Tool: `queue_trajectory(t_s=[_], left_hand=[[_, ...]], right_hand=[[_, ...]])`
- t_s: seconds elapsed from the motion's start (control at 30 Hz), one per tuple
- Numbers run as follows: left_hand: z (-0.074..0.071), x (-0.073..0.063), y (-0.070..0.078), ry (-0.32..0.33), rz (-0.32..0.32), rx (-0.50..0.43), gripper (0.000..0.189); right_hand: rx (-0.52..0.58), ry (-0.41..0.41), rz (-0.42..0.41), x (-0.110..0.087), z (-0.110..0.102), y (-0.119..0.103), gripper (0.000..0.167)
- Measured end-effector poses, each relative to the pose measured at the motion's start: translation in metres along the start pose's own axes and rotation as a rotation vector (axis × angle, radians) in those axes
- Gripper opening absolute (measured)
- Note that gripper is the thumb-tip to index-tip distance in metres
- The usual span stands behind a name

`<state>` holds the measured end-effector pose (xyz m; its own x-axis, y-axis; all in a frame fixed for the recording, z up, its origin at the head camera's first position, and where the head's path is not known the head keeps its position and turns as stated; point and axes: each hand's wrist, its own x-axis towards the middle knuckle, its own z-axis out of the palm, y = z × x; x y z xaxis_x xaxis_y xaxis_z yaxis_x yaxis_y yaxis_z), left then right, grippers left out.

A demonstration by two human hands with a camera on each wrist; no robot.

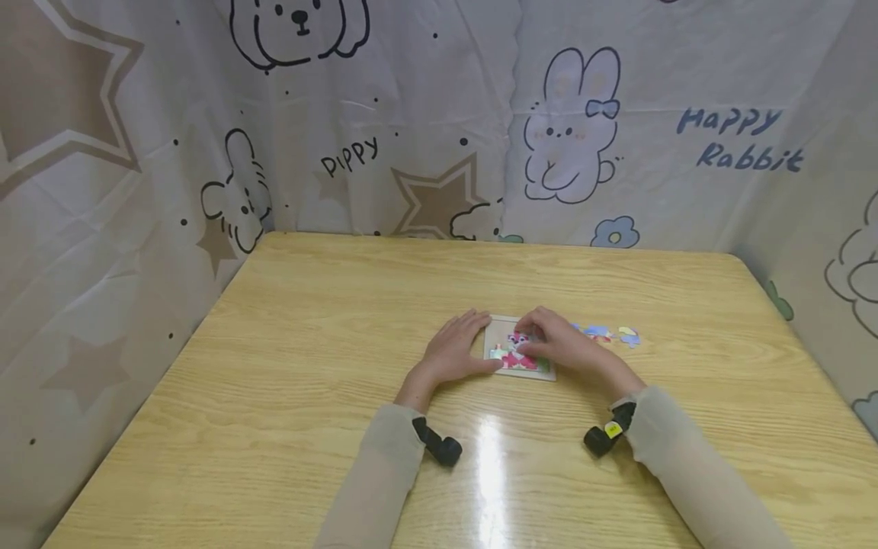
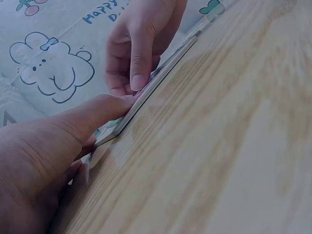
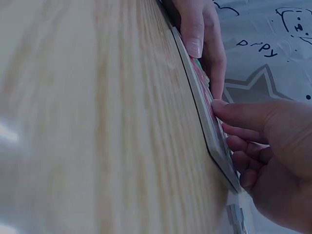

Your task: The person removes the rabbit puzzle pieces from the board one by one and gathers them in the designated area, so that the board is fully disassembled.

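Note:
A small jigsaw puzzle board (image 1: 519,374) with a pale frame lies on the table, partly filled with pieces showing a pink cartoon animal. My left hand (image 1: 453,351) spans the board's left side, fingers stretched along that edge and the thumb on the near edge. Over the board, my right hand (image 1: 565,341) has its thumb and fingers curled round a puzzle piece (image 1: 517,337) at the picture's upper part. The right wrist view shows the right thumb (image 3: 239,113) low against the board's surface. Fingers hide much of the piece and the board's right half.
Several loose blue-and-pink puzzle pieces (image 1: 598,332) lie right of the board, partly behind the right hand, with another piece (image 1: 629,336) farther right. The wood-grain table (image 1: 309,305) meets a printed cloth curtain (image 1: 425,114) at the back and sides.

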<state>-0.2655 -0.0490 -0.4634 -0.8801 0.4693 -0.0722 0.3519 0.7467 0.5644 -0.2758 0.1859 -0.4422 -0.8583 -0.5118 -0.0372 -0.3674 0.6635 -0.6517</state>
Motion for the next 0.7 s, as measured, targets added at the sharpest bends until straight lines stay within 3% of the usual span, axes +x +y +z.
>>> queue_trajectory(t_s=[0.33, 0.7], left_hand=[[-0.0001, 0.0, 0.0012, -0.005, -0.005, -0.003, 0.087], [0.0002, -0.0007, 0.0015, -0.002, -0.007, -0.004, 0.086]], right_hand=[[0.012, -0.074, 0.015, 0.0041, -0.0021, 0.0041, 0.027], [-0.005, -0.022, 0.038, 0.0016, -0.0004, -0.0054, 0.029]])
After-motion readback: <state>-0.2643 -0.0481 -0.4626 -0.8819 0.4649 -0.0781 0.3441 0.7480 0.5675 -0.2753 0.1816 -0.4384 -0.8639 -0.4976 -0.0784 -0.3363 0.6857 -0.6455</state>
